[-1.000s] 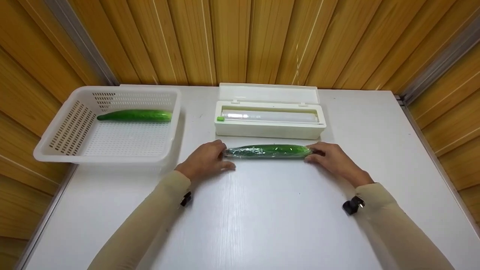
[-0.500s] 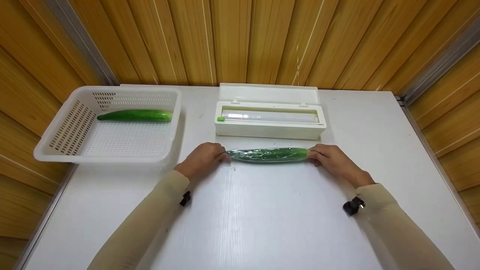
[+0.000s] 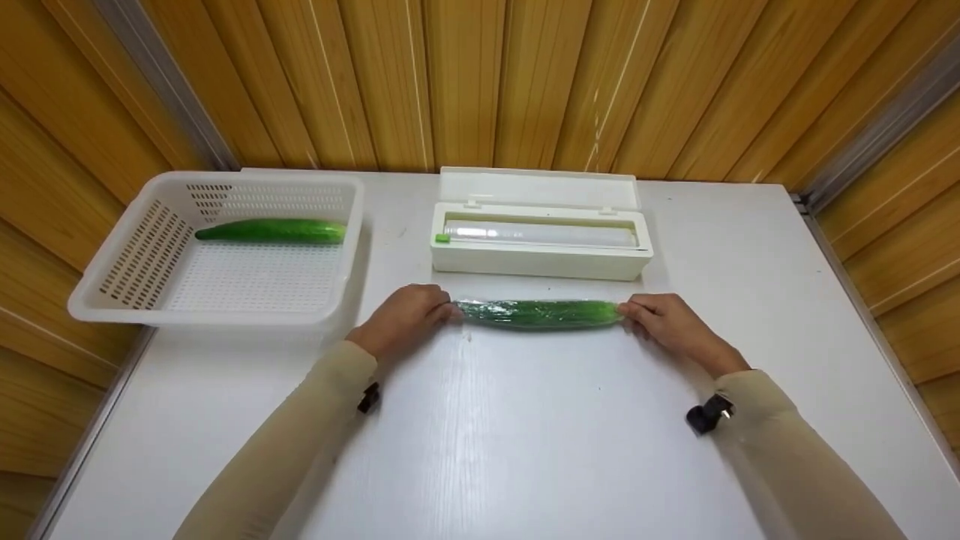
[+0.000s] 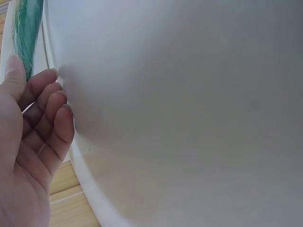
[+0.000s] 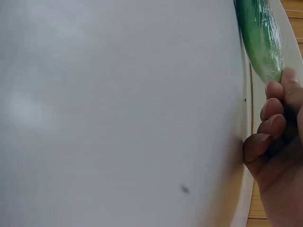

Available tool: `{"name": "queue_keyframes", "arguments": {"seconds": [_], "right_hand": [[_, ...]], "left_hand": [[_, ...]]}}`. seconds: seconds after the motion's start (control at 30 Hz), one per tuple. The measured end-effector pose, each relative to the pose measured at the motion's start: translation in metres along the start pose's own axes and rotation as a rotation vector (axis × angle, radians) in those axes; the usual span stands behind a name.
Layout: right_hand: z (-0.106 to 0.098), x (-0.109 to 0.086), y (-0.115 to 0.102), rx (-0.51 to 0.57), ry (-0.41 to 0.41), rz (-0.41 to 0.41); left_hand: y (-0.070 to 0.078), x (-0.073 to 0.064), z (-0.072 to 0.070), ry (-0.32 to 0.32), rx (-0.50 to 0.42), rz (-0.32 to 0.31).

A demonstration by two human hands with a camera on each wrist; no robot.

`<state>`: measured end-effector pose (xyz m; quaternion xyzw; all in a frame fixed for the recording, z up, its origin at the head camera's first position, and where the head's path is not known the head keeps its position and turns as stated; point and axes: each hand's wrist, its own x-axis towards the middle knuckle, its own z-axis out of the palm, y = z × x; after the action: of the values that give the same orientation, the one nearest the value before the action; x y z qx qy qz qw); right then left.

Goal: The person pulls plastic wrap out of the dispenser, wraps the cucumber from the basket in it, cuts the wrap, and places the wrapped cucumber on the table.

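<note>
**Both ends of wrapped cucumber pinched**

Basket (image 3: 206,316), far left: 1 bare cucumber (image 3: 270,231) inside. Left grip (image 3: 405,319): thumb stuck out 1 s ago, now pinching the left end. Wrapped cucumber (image 3: 540,314): between the 2 grips, in front of the film box (image 3: 540,262), slightly nearer the person than before. Right grip (image 3: 670,322): still pinching right end. Probably tidying film ends; wrap looks nearly done.

Two long beige sleeves (image 3: 289,427) each bear a small black device (image 3: 703,417).
</note>
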<state>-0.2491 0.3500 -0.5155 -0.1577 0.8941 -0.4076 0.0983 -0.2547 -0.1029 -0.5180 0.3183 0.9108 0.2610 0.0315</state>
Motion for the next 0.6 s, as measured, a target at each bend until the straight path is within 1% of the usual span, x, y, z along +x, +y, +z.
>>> {"name": "queue_keyframes", "arguments": {"seconds": [0.13, 0.2, 0.27, 0.4, 0.5, 0.6], "right_hand": [[-0.004, -0.002, -0.003, -0.008, 0.013, 0.039], [-0.005, -0.002, -0.004, -0.036, 0.019, 0.035], [-0.006, -0.001, -0.006, -0.073, 0.005, 0.0], [-0.002, 0.001, -0.008, -0.145, -0.034, -0.139], [0.002, 0.001, -0.01, -0.189, -0.015, -0.204], [0.004, 0.002, -0.012, -0.228, 0.008, -0.232]], "left_hand": [[-0.001, 0.001, 0.0, 0.009, 0.006, -0.009], [-0.002, 0.001, 0.001, 0.008, 0.004, -0.02], [-0.003, 0.001, 0.001, 0.004, 0.0, -0.028], [-0.004, 0.001, 0.002, 0.006, -0.007, -0.028], [-0.004, 0.001, 0.002, 0.003, -0.013, -0.032], [-0.002, 0.003, 0.001, -0.007, -0.022, -0.054]]}}
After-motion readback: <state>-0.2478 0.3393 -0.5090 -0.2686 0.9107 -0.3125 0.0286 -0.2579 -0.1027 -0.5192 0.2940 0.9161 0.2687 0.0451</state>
